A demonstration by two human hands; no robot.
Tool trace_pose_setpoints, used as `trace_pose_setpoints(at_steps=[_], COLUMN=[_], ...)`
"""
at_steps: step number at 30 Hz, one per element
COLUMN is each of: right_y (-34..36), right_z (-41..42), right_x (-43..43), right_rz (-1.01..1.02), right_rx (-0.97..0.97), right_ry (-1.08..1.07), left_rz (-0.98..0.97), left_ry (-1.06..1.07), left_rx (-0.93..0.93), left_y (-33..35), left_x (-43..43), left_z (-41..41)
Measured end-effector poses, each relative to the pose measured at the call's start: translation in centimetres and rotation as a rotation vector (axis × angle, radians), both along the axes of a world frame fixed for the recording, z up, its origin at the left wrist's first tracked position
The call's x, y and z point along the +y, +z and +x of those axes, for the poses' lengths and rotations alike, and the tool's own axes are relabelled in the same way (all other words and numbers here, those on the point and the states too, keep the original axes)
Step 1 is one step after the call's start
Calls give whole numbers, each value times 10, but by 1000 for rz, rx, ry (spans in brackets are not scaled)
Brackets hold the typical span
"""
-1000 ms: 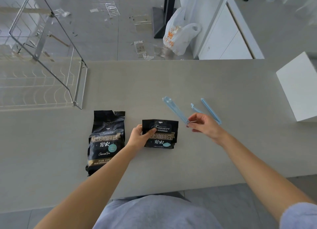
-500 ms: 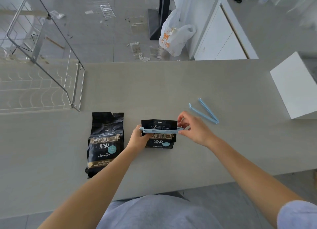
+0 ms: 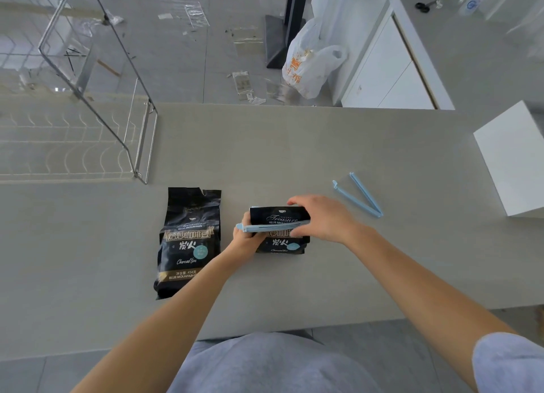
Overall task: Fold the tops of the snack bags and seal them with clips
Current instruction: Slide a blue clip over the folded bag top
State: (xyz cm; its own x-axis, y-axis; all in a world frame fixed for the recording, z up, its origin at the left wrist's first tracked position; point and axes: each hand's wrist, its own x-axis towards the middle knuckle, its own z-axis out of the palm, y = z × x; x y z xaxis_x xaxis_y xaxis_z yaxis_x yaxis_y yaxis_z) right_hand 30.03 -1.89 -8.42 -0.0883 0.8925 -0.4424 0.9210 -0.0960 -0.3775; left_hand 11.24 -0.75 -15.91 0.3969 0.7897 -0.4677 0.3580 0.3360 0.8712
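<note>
Since earlier frame, our right hand (image 3: 323, 220) brought blue clip (image 3: 270, 227) across folded coffee bag (image 3: 282, 244), frame centre. Left hand (image 3: 245, 239) grip pinches clip's left end; right grip clasps bag's fold. We should squeeze clip shut evenly, keeping fold flat.

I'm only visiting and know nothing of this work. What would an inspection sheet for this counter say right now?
Surface: grey counter, matte.
Job's things: small black bag, top folded down, blue clip lying across the fold; tall black bag to its left, top not folded, no clip; spare clip to the right, open in a V.
Clutter: white box at the right edge; wire rack at the left.
Hands: left hand grips the small black bag's left side; right hand pinches the blue clip's right end against the fold.
Cables: nothing seen.
Surroundings: white plastic bag and scraps of clear wrap on the floor; white cabinet.
</note>
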Motion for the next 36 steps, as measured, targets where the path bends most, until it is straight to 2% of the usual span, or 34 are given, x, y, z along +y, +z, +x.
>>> trace_pose_setpoints(at_steps=[5, 9, 13, 18, 27, 33, 36], right_y=[1, -3, -9, -12, -14, -15, -17], right_z=[-29, -50, -68, -72, -71, -68, -68], right_x=[19, 25, 25, 22, 18, 16, 15], right_rz=[-21, -12, 38, 91, 144, 169, 182], right_rx=[-170, -128, -100, -72, -33, -23, -28], right_ry=[179, 181, 147, 106, 44, 18, 34], left_rz=[10, 86, -6, -104, -158, -159, -67], left_ry=[62, 16, 73, 165, -46, -14, -21], left_rx=[-98, -43, -160, -204, -193, -254, -173], left_y=[3, -2, 1, -3, 2, 7, 9], left_x=[-3, 2, 1, -1, 13, 13, 13], left_z=[-6, -15, -14, -16, -35, -47, -57])
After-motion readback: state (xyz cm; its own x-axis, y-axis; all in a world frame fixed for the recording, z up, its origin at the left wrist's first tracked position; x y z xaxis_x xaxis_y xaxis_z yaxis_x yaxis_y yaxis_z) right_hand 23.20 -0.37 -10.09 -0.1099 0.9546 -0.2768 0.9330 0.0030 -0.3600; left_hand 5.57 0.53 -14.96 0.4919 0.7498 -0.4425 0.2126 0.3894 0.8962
